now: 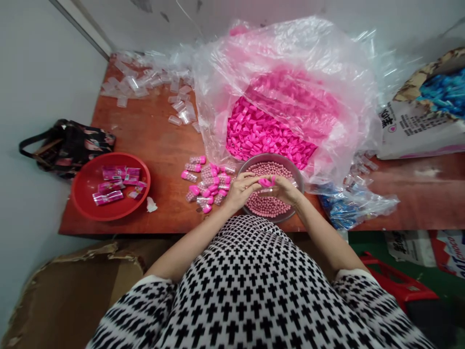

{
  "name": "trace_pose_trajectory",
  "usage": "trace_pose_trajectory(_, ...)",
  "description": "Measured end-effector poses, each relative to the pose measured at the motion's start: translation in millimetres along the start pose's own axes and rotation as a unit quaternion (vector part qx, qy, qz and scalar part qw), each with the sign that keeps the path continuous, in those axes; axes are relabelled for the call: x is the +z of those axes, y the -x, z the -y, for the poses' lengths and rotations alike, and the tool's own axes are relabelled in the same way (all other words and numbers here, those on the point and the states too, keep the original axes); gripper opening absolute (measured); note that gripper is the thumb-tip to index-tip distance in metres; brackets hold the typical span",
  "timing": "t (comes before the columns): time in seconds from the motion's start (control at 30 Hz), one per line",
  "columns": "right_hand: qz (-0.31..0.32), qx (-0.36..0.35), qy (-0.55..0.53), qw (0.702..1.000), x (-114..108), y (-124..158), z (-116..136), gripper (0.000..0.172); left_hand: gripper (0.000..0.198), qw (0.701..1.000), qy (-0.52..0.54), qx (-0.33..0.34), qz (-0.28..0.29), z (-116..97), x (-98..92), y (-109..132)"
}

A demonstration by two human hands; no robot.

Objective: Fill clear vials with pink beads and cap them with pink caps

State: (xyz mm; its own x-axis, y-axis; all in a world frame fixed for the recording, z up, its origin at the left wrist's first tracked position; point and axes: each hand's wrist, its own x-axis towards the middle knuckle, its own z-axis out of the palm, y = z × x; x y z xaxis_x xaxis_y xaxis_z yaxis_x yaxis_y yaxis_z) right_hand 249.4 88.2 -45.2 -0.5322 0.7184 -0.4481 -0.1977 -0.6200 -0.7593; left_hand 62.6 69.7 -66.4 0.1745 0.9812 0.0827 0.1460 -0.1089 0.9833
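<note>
Both hands meet above a grey bowl [298,175] of small pink beads [269,208]. My left hand [242,188] is closed, its fingertips on a bright pink plastic cap [264,182]. Against it, my right hand [285,190] pinches another pink piece [273,180]. Something clear shows by the right fingers, perhaps a tube, but its shape is hard to make out. To the left of the bowl lies a pile of clear tubes [210,182] with pink caps and beads inside. Behind the bowl, loose pink caps [265,131] spill inside a large clear plastic bag [327,53].
Empty clear tubes [127,85] are scattered at the back left. A red basin [82,201] with pink packets and a dark patterned bag [87,140] sit at the left. Blue pieces in plastic [337,206] and a printed sack [410,128] lie at the right.
</note>
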Motion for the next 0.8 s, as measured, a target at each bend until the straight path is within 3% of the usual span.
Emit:
trace_pose_trajectory(0.13,0.015,0.062,-0.067,0.996,13,-2,-3,0.032,0.023,1.0,-0.018,0.017,-0.003,5,3.1,1)
trace_pose_trajectory(0.33,-0.065,0.031,-0.15,0.986,27,-15,-17,0.019,0.023,0.998,-0.044,0.033,-0.027,13,4.6,2)
trace_pose_trajectory(0.53,-0.113,0.06,-0.199,0.972,35,-37,-30,0.016,0.021,0.995,-0.081,0.051,-0.017,27,0.8,-5)
trace_pose_trajectory(0.7,-0.076,0.089,-0.121,0.986,40,-46,-25,0.03,0.024,0.998,-0.058,-0.006,-0.025,37,-15.5,-8)
trace_pose_trajectory(0.8,-0.068,0.052,0.005,0.996,19,-43,-15,0.037,0.027,0.996,-0.049,-0.038,-0.057,43,-40.7,-7)
